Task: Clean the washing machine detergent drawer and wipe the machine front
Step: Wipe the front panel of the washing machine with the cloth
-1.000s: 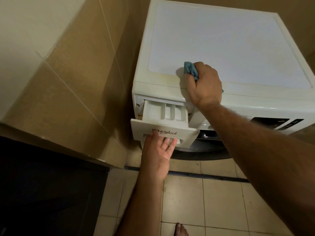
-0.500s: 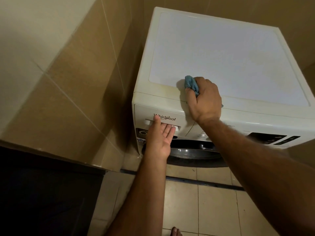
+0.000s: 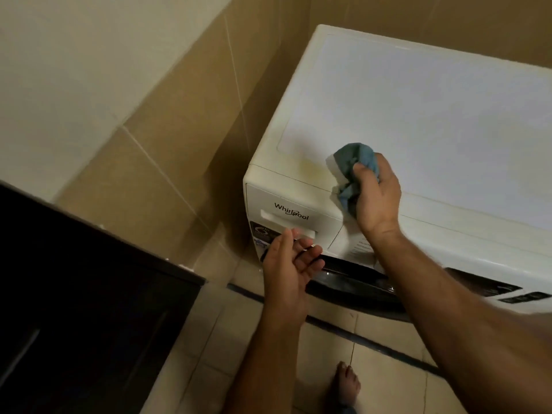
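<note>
The white washing machine [image 3: 433, 121] stands in a tiled corner. Its detergent drawer [image 3: 286, 216], marked Whirlpool, sits flush and closed in the upper left of the front panel. My right hand [image 3: 373, 201] grips a bunched blue cloth [image 3: 354, 165] at the front edge of the machine's top, just right of the drawer. My left hand [image 3: 291, 264] hovers palm up in front of the drawer's handle recess, fingers relaxed and holding nothing. The dark door rim [image 3: 352, 282] shows below the panel.
A dark cabinet [image 3: 74, 309] fills the lower left, close to the machine's left side. Beige tiled walls [image 3: 167, 138] close in the corner. A black control display [image 3: 490, 286] lies at the panel's right. My bare foot [image 3: 346, 383] stands on the tiled floor.
The drawer went from pulled out to pushed in. My left hand has come off the drawer front. My right hand lifted and turned, showing more of the cloth. The view shifted left.
</note>
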Demonstrator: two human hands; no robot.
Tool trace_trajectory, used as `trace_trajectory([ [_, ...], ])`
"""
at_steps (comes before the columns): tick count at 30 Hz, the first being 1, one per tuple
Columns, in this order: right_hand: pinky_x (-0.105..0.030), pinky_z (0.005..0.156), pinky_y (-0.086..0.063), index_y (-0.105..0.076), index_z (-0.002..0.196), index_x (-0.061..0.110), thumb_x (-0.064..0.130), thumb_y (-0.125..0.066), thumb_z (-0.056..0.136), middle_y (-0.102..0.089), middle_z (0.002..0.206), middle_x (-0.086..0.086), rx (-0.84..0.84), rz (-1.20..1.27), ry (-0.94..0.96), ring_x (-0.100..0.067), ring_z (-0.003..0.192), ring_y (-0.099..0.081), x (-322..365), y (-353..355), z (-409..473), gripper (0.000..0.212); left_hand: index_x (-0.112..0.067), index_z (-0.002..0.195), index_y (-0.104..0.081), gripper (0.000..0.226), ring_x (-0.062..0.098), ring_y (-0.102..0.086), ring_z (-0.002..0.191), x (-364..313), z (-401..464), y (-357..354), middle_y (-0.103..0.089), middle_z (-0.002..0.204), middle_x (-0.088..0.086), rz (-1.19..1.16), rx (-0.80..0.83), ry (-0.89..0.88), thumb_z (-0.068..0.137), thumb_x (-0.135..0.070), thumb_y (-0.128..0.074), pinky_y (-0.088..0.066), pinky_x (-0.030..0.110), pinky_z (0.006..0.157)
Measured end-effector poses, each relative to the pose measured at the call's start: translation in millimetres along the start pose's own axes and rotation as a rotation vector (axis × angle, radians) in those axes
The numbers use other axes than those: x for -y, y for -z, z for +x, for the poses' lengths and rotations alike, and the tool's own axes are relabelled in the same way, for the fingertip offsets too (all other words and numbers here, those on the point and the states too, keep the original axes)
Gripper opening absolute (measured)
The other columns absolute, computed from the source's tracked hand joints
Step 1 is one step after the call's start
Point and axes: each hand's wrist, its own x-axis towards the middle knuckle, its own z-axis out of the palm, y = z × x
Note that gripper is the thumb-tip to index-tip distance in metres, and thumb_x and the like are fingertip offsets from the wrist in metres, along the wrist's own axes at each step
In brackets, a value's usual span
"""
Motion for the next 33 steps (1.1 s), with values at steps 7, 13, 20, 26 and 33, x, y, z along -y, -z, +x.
trace_trajectory([
  [7,-0.038,0.071,-0.055,-0.064,0.1,0.022,0.053,-0.055,0.082,-0.066,0.098,-0.011,0.348,0.44,-0.306,-0.024,0.085,-0.065,11,37,-72,0.037,-0.015,0.106,-0.065,0.029,0.02,-0.071,0.094,13,-36,-10,-0.074,0.099,0.002,0.186,-0.155,-0.235,0.094,-0.038,-0.052,-0.058,0.037,0.082],
  [13,-0.03,0.074,-0.059,-0.063,0.102,0.018,0.05,-0.045,0.095,-0.068,0.1,-0.009,0.613,0.356,-0.441,-0.021,0.089,-0.069,-1,14,-134,0.038,-0.021,0.123,-0.058,0.069,0.029,-0.064,0.109,28,-68,13,-0.065,0.12,0.011,0.109,-0.145,-0.003,0.072,-0.065,-0.042,-0.058,0.048,0.083],
  [20,-0.022,0.068,-0.054,-0.06,0.098,0.02,0.013,-0.046,0.101,-0.064,0.1,-0.001,0.8,0.121,-0.234,-0.01,0.085,-0.064,0,-21,-139,0.016,-0.007,0.127,-0.059,0.056,0.032,-0.069,0.102,12,-49,42,-0.067,0.117,0.023,-0.249,-0.241,-0.139,0.084,-0.043,-0.055,-0.059,0.036,0.07],
  [26,-0.02,0.076,-0.057,-0.063,0.112,0.02,0.006,-0.052,0.097,-0.063,0.102,0.015,0.578,0.035,-0.125,-0.003,0.095,-0.065,23,-38,-113,0.023,-0.025,0.101,-0.061,0.022,0.025,-0.068,0.099,-21,-24,33,-0.066,0.109,0.004,-0.204,-0.439,-0.334,0.091,-0.006,-0.062,-0.06,0.035,0.077],
  [33,-0.029,0.079,-0.057,-0.063,0.103,0.033,0.035,-0.057,0.093,-0.062,0.1,0.011,0.885,-0.192,0.057,-0.006,0.092,-0.062,2,-17,-140,0.012,-0.027,0.101,-0.057,0.026,0.017,-0.068,0.099,-11,-22,38,-0.065,0.109,-0.003,0.013,-0.676,-0.426,0.083,-0.021,-0.076,-0.061,0.034,0.079],
])
